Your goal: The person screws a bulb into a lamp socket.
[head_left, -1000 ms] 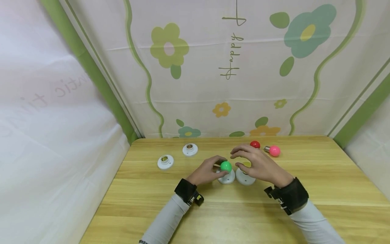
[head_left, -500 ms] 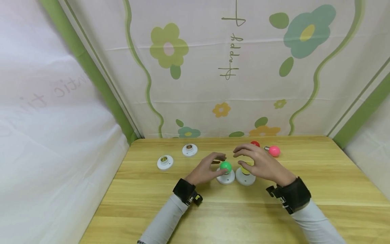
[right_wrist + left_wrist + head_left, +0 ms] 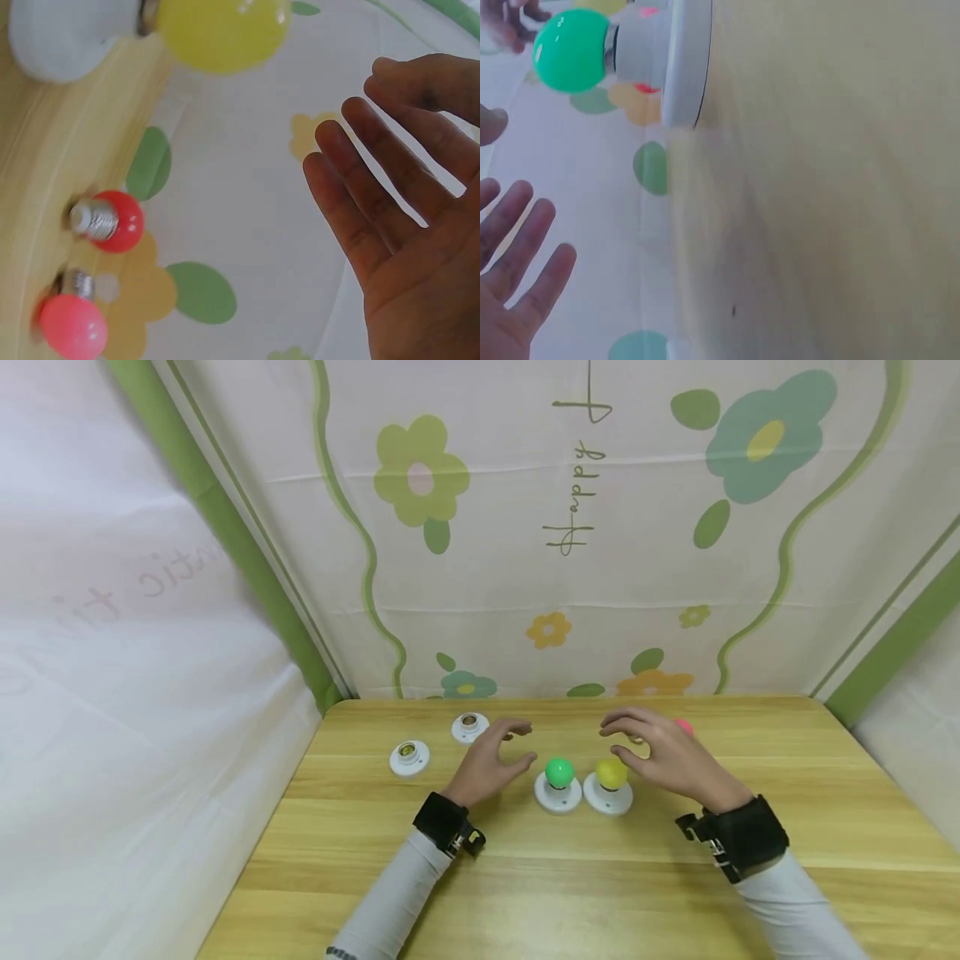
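A green light bulb (image 3: 559,772) stands upright in a round white lamp holder (image 3: 558,799). To its right, a yellow light bulb (image 3: 611,772) sits in a second white holder (image 3: 608,802). My left hand (image 3: 486,764) is just left of the green bulb, thumb and fingers spread apart and holding nothing. On the other side, my right hand (image 3: 663,756) hovers beside the yellow bulb, fingers loosely bent around empty air. In the right wrist view a red bulb (image 3: 120,221) and a pink bulb (image 3: 73,327) lie on the table behind that hand.
Two bare white lamp holders, one farther back (image 3: 469,727) and one nearer the left edge (image 3: 409,758), rest on the wooden table (image 3: 570,893). A white curtain (image 3: 495,568) with printed flowers hangs behind the table, and white fabric walls rise at both sides.
My left hand has come off the green bulb and moved left. My right hand has drawn away to the right from the yellow bulb, now covering the red bulb in the head view.
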### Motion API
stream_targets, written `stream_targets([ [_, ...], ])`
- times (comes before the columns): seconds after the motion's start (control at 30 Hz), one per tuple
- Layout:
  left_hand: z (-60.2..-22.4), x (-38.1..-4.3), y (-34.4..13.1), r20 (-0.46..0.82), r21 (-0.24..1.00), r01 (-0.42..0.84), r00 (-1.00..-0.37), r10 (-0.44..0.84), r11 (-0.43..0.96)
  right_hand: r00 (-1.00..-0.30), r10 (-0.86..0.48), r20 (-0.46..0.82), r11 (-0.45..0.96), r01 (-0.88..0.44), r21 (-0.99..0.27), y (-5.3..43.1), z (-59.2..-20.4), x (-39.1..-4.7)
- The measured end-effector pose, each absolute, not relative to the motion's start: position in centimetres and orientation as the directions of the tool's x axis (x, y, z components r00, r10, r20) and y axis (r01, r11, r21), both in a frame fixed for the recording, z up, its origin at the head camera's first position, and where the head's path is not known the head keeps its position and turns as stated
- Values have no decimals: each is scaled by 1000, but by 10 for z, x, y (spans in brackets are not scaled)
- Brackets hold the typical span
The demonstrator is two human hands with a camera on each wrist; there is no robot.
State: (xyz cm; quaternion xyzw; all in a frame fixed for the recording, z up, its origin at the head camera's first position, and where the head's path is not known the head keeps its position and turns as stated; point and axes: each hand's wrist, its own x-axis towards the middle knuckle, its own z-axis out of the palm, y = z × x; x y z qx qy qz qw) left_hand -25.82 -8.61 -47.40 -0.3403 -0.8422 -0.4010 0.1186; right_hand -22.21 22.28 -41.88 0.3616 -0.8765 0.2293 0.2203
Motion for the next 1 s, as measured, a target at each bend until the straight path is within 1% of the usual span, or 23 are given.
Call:
stream_targets([
  [0.2,-472,-266,-102,467,592,622,-783,411,512,-675,-489,553,702,-681,-210,241,-425,-223],
  [0.43,-479,-279,-117,454,571,554,-828,328,606,-747,-411,523,748,-604,-275,262,-434,-226],
  [0.5,-480,-283,-120,447,567,535,-838,311,626,-758,-397,518,758,-589,-280,267,-436,-227],
  [0.7,-481,-291,-127,440,564,503,-854,277,655,-775,-364,516,788,-552,-273,278,-441,-233],
  [1.0,-486,-297,-133,408,566,438,-885,224,699,-826,-285,486,833,-464,-301,295,-454,-243],
])
